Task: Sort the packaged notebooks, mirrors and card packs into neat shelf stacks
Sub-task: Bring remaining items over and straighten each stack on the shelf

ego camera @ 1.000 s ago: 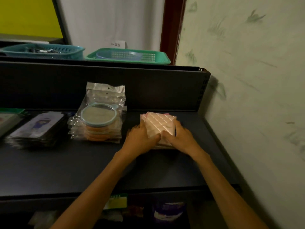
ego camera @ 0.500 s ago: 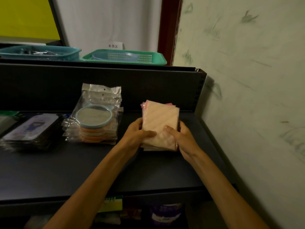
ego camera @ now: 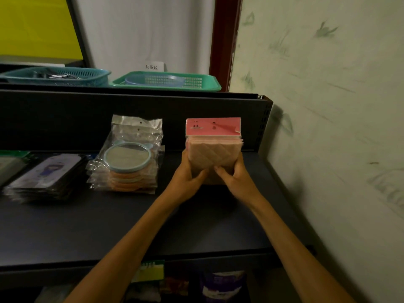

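Note:
A bundle of pink quilted packs [ego camera: 215, 153] with pink header cards stands upright on its lower edge on the dark shelf [ego camera: 109, 219], at the right. My left hand [ego camera: 189, 179] grips its left side and my right hand [ego camera: 235, 179] grips its right side, thumbs on the front face. To the left lies a stack of round mirrors [ego camera: 127, 158] in clear bags, a blue-rimmed one on top. Further left lies a stack of dark packaged items [ego camera: 47, 176] with a purple figure on the cover.
The shelf's dark back panel [ego camera: 65, 119] rises behind the stacks. Two plastic baskets sit on top, a teal basket [ego camera: 56, 76] and a green basket [ego camera: 166, 80]. A wall [ego camera: 328, 127] closes the right side. More goods show on the lower shelf [ego camera: 218, 285].
The pink bundle lay flat under both hands a second ago. It has been tipped up and now stands upright, its header cards at the top.

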A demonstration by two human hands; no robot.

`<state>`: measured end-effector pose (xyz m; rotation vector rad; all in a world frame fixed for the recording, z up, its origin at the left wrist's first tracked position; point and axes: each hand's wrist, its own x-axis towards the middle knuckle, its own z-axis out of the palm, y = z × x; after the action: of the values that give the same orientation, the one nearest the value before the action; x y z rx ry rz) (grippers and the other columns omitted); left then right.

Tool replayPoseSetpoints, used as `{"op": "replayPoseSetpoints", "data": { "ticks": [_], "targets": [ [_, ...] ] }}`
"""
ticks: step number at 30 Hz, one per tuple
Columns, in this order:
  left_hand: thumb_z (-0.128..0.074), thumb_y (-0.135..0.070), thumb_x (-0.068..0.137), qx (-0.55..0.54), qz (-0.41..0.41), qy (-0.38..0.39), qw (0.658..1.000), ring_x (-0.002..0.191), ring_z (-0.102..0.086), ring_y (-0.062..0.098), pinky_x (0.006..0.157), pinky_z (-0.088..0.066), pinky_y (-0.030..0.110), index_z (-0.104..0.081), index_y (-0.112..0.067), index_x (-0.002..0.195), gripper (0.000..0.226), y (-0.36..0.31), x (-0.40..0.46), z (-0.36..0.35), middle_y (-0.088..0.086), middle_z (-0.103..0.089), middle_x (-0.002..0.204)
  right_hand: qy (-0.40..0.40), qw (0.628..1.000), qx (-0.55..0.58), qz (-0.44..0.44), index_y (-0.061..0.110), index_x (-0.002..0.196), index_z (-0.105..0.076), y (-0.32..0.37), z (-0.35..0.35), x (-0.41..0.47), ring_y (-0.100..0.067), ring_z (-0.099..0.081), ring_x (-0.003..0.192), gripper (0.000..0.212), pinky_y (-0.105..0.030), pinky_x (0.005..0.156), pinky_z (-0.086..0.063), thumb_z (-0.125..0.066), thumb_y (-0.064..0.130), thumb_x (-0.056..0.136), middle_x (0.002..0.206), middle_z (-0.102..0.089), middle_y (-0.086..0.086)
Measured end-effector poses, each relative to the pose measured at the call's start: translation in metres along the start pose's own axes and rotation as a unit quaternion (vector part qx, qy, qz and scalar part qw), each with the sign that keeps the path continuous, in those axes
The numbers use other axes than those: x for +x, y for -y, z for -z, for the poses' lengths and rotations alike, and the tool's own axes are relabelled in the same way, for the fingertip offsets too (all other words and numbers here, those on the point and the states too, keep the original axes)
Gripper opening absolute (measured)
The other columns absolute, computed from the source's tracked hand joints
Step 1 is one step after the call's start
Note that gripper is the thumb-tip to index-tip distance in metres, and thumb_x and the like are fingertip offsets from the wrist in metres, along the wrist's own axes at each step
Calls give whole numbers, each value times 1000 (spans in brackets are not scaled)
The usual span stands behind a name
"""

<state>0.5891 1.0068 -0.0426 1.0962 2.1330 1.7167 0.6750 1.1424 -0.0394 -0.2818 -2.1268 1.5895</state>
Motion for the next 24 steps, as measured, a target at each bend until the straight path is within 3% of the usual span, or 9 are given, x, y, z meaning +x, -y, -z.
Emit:
{"op": "replayPoseSetpoints", "data": {
  "ticks": [3,6,9,12,15,17,21,24],
  "targets": [
    [-63,-15,88,-13,6,-8,1000,121,-34,-2,80,-40,6,-10,-40,139,78,1,2,0,0,-32,148,3,1000,-19,2,39,133,-19,1,0,0,16,-44,102,61,1,74,-41,-59,21,91,119,-41,22],
    [-62,-15,88,13,14,10,1000,126,-33,3,94,-36,18,-7,-26,149,82,3,1,2,2,-30,150,6,1000,-23,-6,32,139,-19,-2,1,-1,12,-46,104,61,-1,76,-41,-58,24,92,124,-42,16],
    [-62,-14,88,40,19,16,999,134,-36,15,101,-36,28,-10,-26,149,81,6,2,6,3,-32,149,2,999,-36,-9,26,142,-19,-5,2,-2,1,-44,111,64,-4,78,-40,-58,24,92,127,-40,12],
    [-63,-15,86,45,11,-5,999,133,-40,17,106,-40,39,-21,-26,147,75,8,-1,9,2,-40,145,-10,999,-44,0,23,140,-21,-6,3,-2,-1,-46,110,64,-8,79,-42,-61,22,90,125,-41,11],
    [-67,-19,84,24,17,-37,999,127,-46,13,100,-46,38,-27,-26,144,73,10,-5,8,0,-45,141,-43,999,-5,-17,28,128,-27,-10,4,-2,2,-54,100,54,-16,75,-48,-63,25,88,117,-46,16],
    [-70,-22,82,12,43,-53,998,121,-52,14,94,-51,37,-31,-22,139,70,11,-4,8,2,-50,137,-61,997,19,-44,29,121,-33,-11,5,-2,-1,-58,95,45,-21,73,-53,-63,29,88,116,-52,8],
    [-70,-35,81,82,108,-28,990,111,-56,16,83,-52,31,-37,-19,135,65,19,3,10,6,-52,134,-51,992,-68,-96,21,123,-42,-14,6,2,-7,-58,92,41,-24,74,-52,-61,34,89,117,-55,0],
    [-64,-53,79,164,140,-1,976,118,-51,22,93,-49,42,-41,-21,133,66,24,9,10,8,-49,135,-39,970,-212,-112,17,128,-48,-20,8,8,-24,-51,114,53,-42,94,-48,-61,46,85,132,-48,-8]
  ]
}}
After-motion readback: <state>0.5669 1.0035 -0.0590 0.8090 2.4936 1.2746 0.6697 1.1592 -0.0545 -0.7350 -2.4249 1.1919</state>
